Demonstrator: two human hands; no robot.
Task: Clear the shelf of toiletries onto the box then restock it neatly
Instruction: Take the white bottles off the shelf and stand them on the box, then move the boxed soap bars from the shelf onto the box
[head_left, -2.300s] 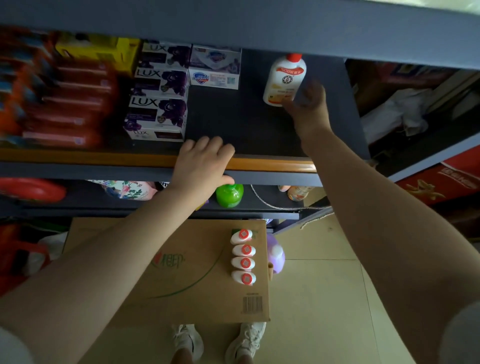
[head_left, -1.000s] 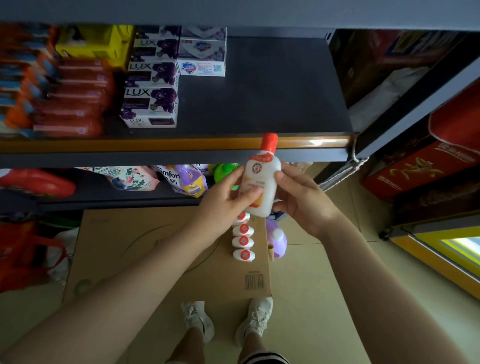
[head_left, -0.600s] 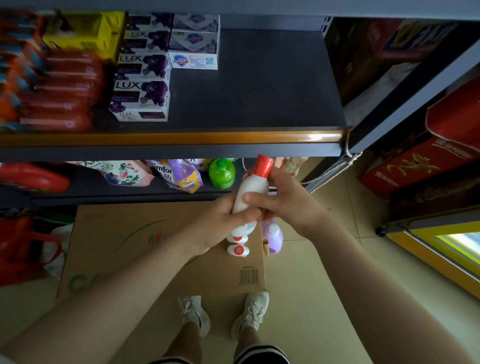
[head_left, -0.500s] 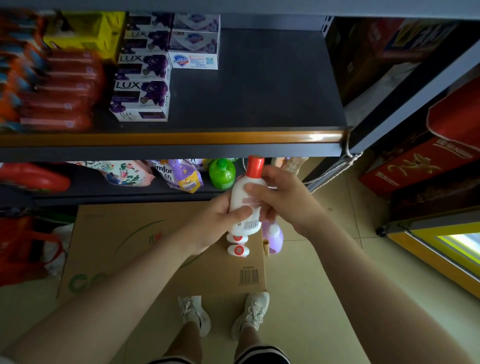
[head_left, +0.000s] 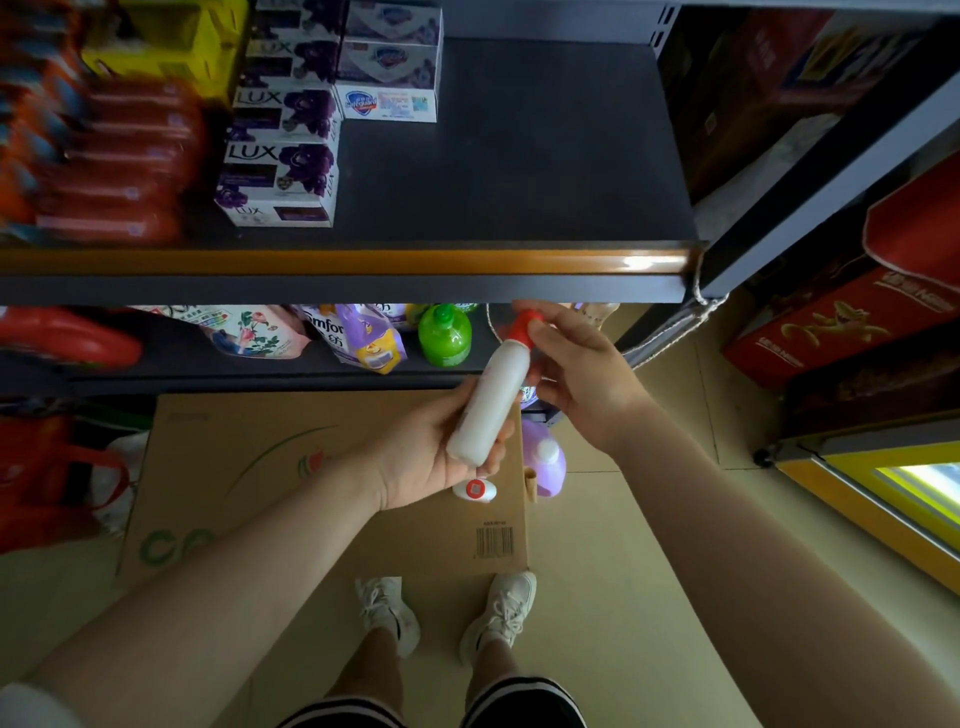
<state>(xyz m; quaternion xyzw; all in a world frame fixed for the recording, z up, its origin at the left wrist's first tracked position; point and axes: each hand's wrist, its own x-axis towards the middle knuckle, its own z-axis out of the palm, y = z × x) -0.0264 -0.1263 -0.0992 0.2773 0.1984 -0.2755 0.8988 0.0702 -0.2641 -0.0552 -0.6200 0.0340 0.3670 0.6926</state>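
- The left hand lies palm up under the lower body of the white bottle, fingers curled loosely round it; the right hand pinches the bottle's red cap with thumb and fingertips.
- Two seconds back the right hand was reaching for this bottle at the rear of the shelf; since then it has come down off the shelf and into both hands in front of the shelf edge.
- Half a second ago the bottle stood nearly upright with its label showing; now it is tilted, cap up and away, base toward the person, plain side facing the camera.
- It hangs above the right end of the cardboard box, over the row of white bottles already laid there, of which only one shows past the left hand.
- The right half of the shelf is now bare; the soap boxes and red packs at the left are not yet cleared.
- Judged from this, the clearing stage is only partly done, and the next step is likely laying this bottle beside the row.
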